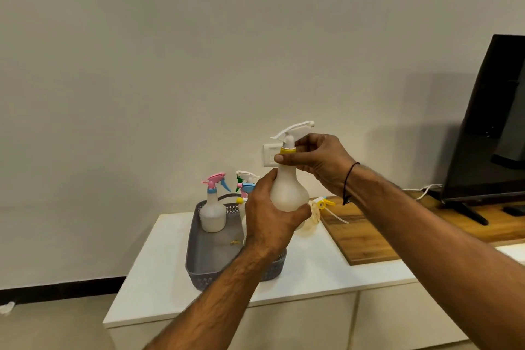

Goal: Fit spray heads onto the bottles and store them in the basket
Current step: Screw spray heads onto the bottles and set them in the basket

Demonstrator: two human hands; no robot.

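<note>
Above a white table (326,270) by a plain wall, a bottle (288,193) is gripped by the left hand (270,219); its yellow-collared spray head (292,136) is pinched by the right hand (321,162), over the grey basket (210,261).

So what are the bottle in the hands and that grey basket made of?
The bottle looks like frosted, translucent white plastic: light glows softly through its matte wall. The basket seems moulded grey plastic, with a matte finish and a lattice of small cut-outs along its sides.
</note>
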